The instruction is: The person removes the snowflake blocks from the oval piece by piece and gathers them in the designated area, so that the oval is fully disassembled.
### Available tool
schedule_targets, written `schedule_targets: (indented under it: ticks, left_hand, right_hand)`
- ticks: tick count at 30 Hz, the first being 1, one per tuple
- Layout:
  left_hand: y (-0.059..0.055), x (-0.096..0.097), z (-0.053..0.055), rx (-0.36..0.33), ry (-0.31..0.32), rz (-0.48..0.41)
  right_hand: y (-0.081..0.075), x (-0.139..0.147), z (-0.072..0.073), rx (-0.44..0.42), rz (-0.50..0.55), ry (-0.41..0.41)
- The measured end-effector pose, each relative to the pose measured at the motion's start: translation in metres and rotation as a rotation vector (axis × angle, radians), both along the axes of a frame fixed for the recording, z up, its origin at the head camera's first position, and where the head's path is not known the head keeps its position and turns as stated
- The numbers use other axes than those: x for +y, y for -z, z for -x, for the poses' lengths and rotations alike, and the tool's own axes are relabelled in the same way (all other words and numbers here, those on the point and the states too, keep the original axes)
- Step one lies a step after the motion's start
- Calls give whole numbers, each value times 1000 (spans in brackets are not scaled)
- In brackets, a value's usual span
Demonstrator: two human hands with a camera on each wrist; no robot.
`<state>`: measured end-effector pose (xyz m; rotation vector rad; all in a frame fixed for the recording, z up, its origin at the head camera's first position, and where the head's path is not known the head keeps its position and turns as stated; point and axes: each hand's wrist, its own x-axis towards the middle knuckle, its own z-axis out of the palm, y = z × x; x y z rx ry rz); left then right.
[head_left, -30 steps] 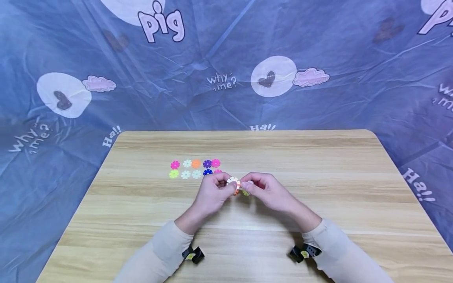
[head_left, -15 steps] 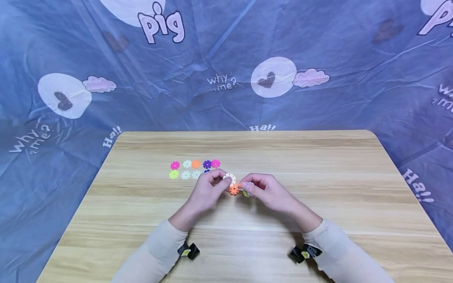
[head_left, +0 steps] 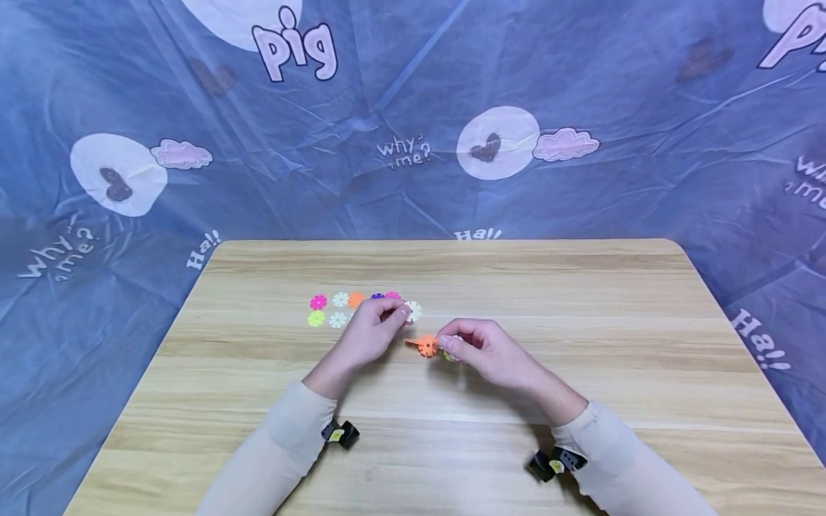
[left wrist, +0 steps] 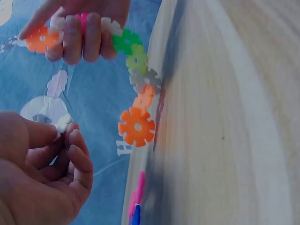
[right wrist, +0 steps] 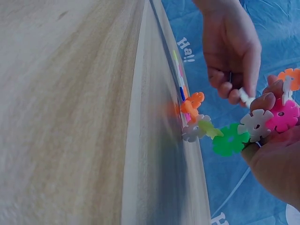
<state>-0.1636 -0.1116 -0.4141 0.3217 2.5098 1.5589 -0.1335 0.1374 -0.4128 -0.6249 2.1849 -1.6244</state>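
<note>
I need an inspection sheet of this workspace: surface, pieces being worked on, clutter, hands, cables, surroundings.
Surface: light wood-grain table, flat.
Job's things: curved chain of joined, notched plastic discs, including orange, grey, yellow-green, green, white and pink; separate white notched plastic disc; loose notched plastic discs lying on the table, some hidden by a hand, so no full count.
Clutter: nothing seen.
Left hand: pinches the separate white disc, apart from the chain.
Right hand: grips the chain.
Cables: nothing seen.
Surroundings: blue printed fabric backdrop behind the table; light long sleeves; a black strapped-on device at each wrist.
</note>
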Motion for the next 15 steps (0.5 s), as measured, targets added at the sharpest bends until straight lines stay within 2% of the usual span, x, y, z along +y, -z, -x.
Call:
schedule_targets:
  ticks: [3, 9, 15]
  left_hand:
    - [2, 0, 5, -18, -29, 37]
    - [3, 2, 13, -78, -102, 14]
    - [2, 5, 19, -86, -140, 22]
  right_hand:
    - [0, 0, -1, -6, -8, -3]
    - [1, 0, 0, 3, -20, -7]
    - [2, 0, -1, 16, -37, -11]
